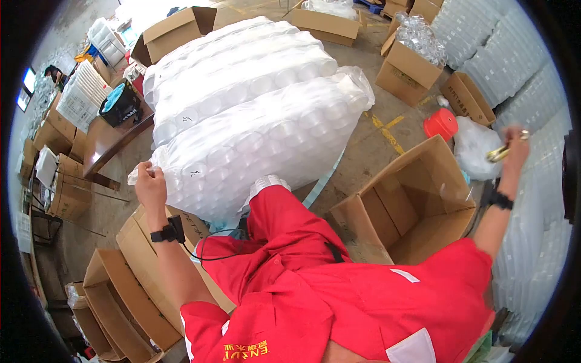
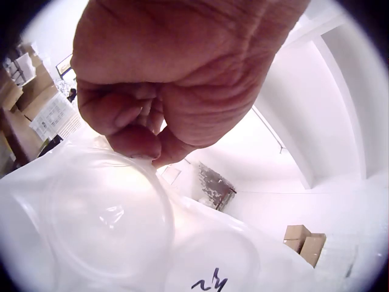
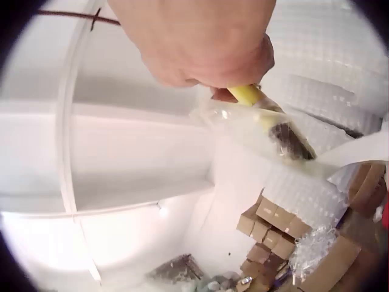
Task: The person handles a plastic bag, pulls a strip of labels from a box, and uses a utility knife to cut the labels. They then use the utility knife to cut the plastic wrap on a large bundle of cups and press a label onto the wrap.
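A large clear plastic bag (image 1: 260,139) packed with rows of round clear containers lies in front of me. At its near left corner, my left hand (image 1: 151,186) pinches the gathered plastic. From the left wrist, the fingertips press together at the film's edge, right above a round container (image 2: 109,213). Out to the right, my right hand (image 1: 516,151) is raised away from the bag and grips a slim yellow tool (image 1: 497,155). Its dark end (image 3: 292,141) points out past the fingers, with clear film around it. The tool's exact kind is unclear.
An open cardboard box (image 1: 417,206) stands at my right knee, with a red bucket (image 1: 441,124) and a white plastic bag (image 1: 478,148) beyond it. Stacked bagged containers (image 1: 535,181) line the right side. More cartons (image 1: 130,302) stand at left, near a wooden table (image 1: 115,142).
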`<control>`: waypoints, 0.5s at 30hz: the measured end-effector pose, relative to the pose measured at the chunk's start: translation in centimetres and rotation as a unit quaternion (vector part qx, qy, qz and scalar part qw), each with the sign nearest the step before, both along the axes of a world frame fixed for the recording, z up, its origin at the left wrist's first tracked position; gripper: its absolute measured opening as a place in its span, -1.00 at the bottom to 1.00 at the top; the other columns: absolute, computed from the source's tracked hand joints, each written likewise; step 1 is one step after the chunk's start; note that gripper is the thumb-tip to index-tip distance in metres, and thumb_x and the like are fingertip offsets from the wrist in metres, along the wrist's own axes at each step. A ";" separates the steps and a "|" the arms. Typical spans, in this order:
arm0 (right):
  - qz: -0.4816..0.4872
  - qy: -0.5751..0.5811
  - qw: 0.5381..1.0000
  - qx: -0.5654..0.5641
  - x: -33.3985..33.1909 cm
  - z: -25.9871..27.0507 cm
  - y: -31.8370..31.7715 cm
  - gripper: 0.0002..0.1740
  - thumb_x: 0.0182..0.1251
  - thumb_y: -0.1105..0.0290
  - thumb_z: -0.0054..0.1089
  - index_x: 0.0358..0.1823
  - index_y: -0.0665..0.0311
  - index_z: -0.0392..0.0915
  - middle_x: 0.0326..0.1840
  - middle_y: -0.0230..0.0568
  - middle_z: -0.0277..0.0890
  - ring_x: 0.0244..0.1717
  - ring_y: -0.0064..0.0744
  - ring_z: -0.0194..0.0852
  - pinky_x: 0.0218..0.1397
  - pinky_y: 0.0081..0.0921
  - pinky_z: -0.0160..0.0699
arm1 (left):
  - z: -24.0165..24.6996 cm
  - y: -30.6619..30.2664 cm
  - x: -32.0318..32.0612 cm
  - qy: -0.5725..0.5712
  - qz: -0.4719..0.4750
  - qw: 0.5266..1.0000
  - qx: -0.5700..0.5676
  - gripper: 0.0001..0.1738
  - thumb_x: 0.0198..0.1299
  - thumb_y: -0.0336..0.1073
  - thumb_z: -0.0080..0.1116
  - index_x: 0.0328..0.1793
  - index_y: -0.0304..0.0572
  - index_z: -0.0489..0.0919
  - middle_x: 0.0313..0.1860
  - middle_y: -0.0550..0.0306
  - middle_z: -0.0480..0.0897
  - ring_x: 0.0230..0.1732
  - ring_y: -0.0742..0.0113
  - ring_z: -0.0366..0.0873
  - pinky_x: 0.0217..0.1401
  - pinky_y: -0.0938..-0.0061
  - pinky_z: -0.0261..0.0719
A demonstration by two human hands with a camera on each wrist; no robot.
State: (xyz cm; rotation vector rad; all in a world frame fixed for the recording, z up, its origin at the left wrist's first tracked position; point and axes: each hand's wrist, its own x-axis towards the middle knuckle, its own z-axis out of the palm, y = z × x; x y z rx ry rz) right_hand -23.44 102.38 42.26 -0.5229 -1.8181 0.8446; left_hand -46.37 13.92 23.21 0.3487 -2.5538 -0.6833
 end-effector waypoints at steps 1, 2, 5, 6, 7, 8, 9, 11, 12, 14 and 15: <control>0.045 -0.083 0.995 -0.029 -1.0 -2.7 -2.7 -0.88 0.48 0.26 0.30 -0.18 0.12 0.67 -0.45 -0.47 0.62 -0.49 -0.67 0.44 -0.40 -0.61 0.40 | 0.1 0.7 0.7 0.000 0.001 1.000 -0.001 -0.61 0.25 -0.27 0.32 0.19 -0.17 0.60 -0.18 -0.02 0.76 -0.20 0.00 0.73 -0.05 0.17 0.63; 0.081 -0.113 0.990 -0.014 -2.4 -4.9 -8.8 -0.87 0.48 0.24 0.32 -0.21 0.08 0.66 -0.42 -0.49 0.61 -0.48 -0.70 0.41 -0.42 -0.63 0.35 | 0.1 1.7 1.4 0.046 0.001 0.997 -0.063 -0.52 0.25 -0.30 0.34 0.30 -0.15 0.56 -0.09 -0.02 0.75 -0.17 0.03 0.73 -0.06 0.19 0.64; 0.253 -0.215 0.931 -0.153 -6.0 -10.2 -24.3 -0.83 0.48 0.22 0.34 -0.15 0.14 0.68 -0.35 -0.50 0.65 -0.35 -0.68 0.65 -0.41 -0.65 0.45 | 1.2 6.9 4.4 0.077 -0.088 0.992 0.046 -0.31 0.24 -0.41 0.39 0.52 -0.11 0.47 0.14 0.03 0.72 -0.06 0.17 0.73 -0.06 0.28 0.67; 0.337 -0.211 0.902 -0.169 -7.3 -12.7 -27.7 -0.82 0.47 0.21 0.35 -0.13 0.14 0.67 -0.33 -0.46 0.67 -0.39 -0.66 0.67 -0.43 -0.66 0.45 | 1.2 9.4 5.6 0.051 -0.171 0.972 0.152 -0.29 0.25 -0.41 0.40 0.54 -0.12 0.45 0.17 0.06 0.71 -0.02 0.22 0.72 -0.05 0.30 0.67; 0.365 -0.287 0.857 -0.223 -8.1 -12.5 -32.1 -0.82 0.46 0.24 0.36 -0.11 0.16 0.65 -0.29 -0.41 0.69 -0.46 -0.63 0.65 -0.43 -0.62 0.52 | 1.1 11.7 6.8 0.024 -0.247 0.934 0.255 -0.27 0.26 -0.41 0.41 0.56 -0.13 0.43 0.19 0.08 0.70 0.02 0.27 0.70 -0.04 0.33 0.67; 0.408 -0.303 0.832 -0.223 -9.0 -13.2 -36.0 -0.81 0.45 0.23 0.37 -0.10 0.15 0.64 -0.30 -0.36 0.70 -0.50 -0.66 0.60 -0.44 -0.63 0.50 | -0.1 13.5 7.6 -0.010 -0.368 0.864 0.344 -0.14 0.28 -0.38 0.43 0.67 -0.11 0.28 0.31 0.04 0.64 0.19 0.25 0.64 0.14 0.30 0.65; 0.467 -0.325 0.788 -0.233 -10.2 -14.5 -39.2 -0.81 0.44 0.25 0.36 -0.11 0.19 0.64 -0.31 -0.33 0.71 -0.48 -0.64 0.61 -0.41 -0.60 0.52 | -0.7 15.7 8.7 -0.014 -0.422 0.831 0.364 -0.07 0.28 -0.38 0.44 0.71 -0.12 0.19 0.37 -0.02 0.58 0.27 0.22 0.60 0.24 0.28 0.62; 0.567 -0.294 0.747 -0.182 -12.4 -16.7 -45.6 -0.81 0.44 0.29 0.33 -0.12 0.27 0.63 -0.34 -0.28 0.70 -0.42 -0.60 0.60 -0.34 -0.54 0.56 | -1.2 19.2 10.7 -0.062 -0.488 0.734 0.468 0.07 0.28 -0.41 0.44 0.78 -0.11 0.00 0.52 -0.15 0.42 0.44 0.12 0.48 0.47 0.19 0.50; 0.606 -0.237 0.749 -0.123 -13.2 -17.1 -48.4 -0.81 0.44 0.32 0.31 -0.13 0.31 0.62 -0.36 -0.26 0.69 -0.40 -0.58 0.60 -0.30 -0.51 0.58 | -1.3 20.4 11.6 -0.076 -0.497 0.641 0.580 0.03 0.31 -0.46 0.39 0.78 -0.15 -0.01 0.53 -0.12 0.41 0.44 0.14 0.46 0.46 0.19 0.51; 0.640 -0.220 0.728 -0.109 -14.2 -16.8 -52.0 -0.80 0.43 0.33 0.31 -0.13 0.34 0.62 -0.36 -0.25 0.68 -0.37 -0.58 0.59 -0.27 -0.49 0.59 | -1.9 20.2 12.3 -0.057 -0.443 0.648 0.618 0.01 0.32 -0.48 0.37 0.78 -0.16 -0.01 0.53 -0.09 0.40 0.43 0.17 0.47 0.45 0.22 0.53; 0.668 -0.203 0.709 -0.098 -14.5 -16.8 -53.3 -0.80 0.43 0.35 0.31 -0.14 0.37 0.61 -0.37 -0.24 0.67 -0.35 -0.58 0.59 -0.24 -0.47 0.61 | -2.1 19.8 12.7 -0.042 -0.390 0.648 0.653 0.00 0.33 -0.51 0.35 0.77 -0.18 -0.01 0.53 -0.06 0.39 0.42 0.19 0.47 0.44 0.25 0.54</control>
